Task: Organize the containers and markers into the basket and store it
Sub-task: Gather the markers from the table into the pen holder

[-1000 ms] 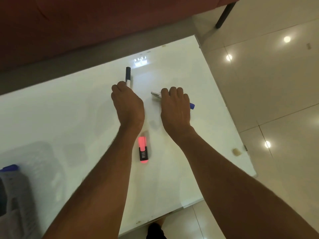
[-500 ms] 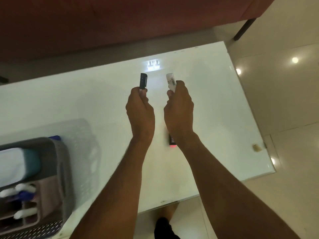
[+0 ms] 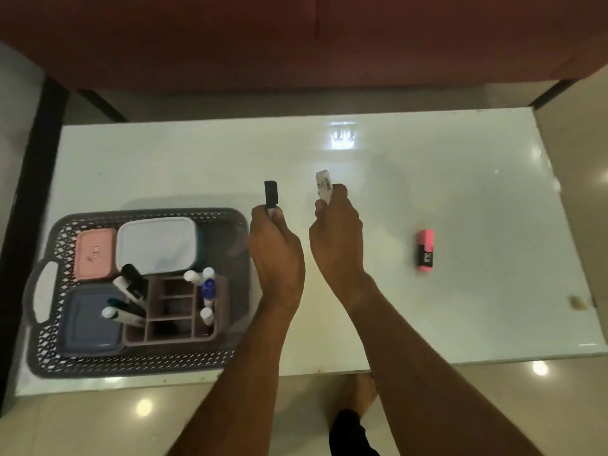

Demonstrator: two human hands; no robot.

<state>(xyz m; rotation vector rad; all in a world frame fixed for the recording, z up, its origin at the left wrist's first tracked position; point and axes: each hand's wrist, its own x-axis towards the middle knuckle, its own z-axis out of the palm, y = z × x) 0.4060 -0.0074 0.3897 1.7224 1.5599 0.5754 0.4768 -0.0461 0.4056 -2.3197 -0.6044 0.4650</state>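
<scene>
My left hand (image 3: 276,248) is closed around a black-capped marker (image 3: 271,194) that sticks up past my fingers. My right hand (image 3: 337,238) grips a white marker (image 3: 324,186) with a barcode label, also pointing away from me. Both hands hover over the middle of the white table (image 3: 460,179), just right of the grey lattice basket (image 3: 154,362). The basket holds a pink-lidded container (image 3: 94,255), a white-lidded container (image 3: 154,246), a blue-grey lidded container (image 3: 87,327) and a brown divided organizer (image 3: 171,311) with several markers. A pink highlighter (image 3: 425,248) lies on the table to the right.
A dark red sofa (image 3: 296,37) runs along the far side of the table. Glossy tiled floor (image 3: 575,406) surrounds the table, and my foot (image 3: 353,403) shows below the near edge. A small beige scrap (image 3: 576,301) sits near the table's right edge.
Both hands lifted a marker each off the table. The view swung left, bringing the whole basket into sight; the pink highlighter now lies to the right of my hands.
</scene>
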